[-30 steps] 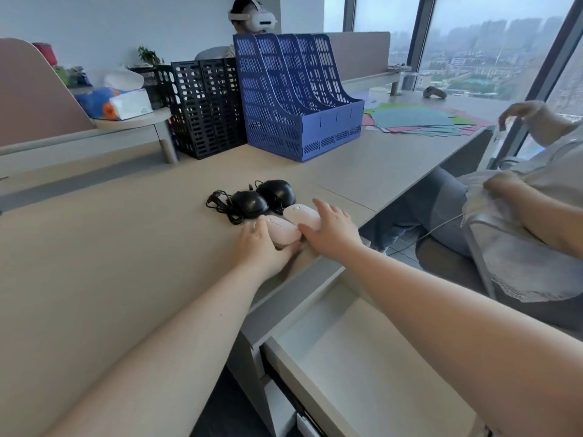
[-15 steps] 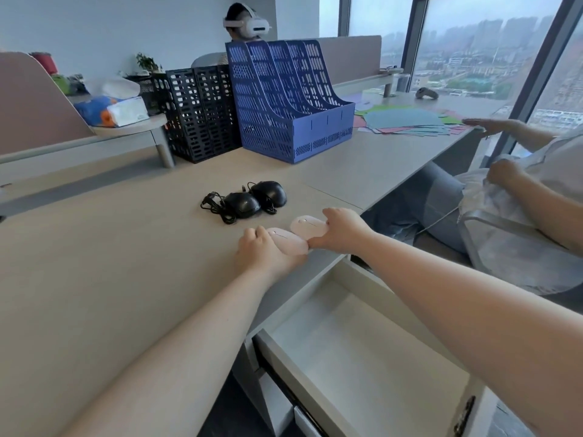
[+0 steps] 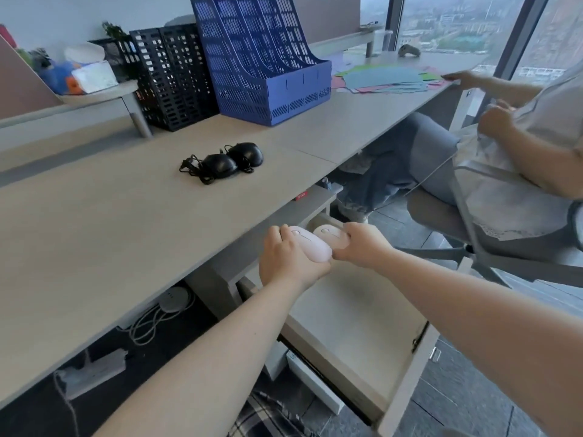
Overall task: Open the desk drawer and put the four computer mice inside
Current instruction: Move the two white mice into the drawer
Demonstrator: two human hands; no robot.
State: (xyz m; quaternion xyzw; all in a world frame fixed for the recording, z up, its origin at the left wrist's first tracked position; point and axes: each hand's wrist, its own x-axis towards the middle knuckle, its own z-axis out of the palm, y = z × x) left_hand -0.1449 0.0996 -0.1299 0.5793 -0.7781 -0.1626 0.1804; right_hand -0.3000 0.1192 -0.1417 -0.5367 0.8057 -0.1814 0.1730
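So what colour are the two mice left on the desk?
Black, both mice, with dark cords; clear in the head view.

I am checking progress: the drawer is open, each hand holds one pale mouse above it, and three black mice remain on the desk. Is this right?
Not quite: the head view shows two black mice on the desk, not three. The rest holds: the drawer is open, and the left hand and right hand each hold one pale mouse above it.

Counter [image 3: 104,222], as I see it from the head camera: two black mice [image 3: 232,162] with coiled cords lie touching near its middle. At the far edge stand a black mesh file rack [image 3: 172,77] and, right of it, a blue file rack [image 3: 262,64]. Coloured paper sheets [image 3: 388,78] lie far right.
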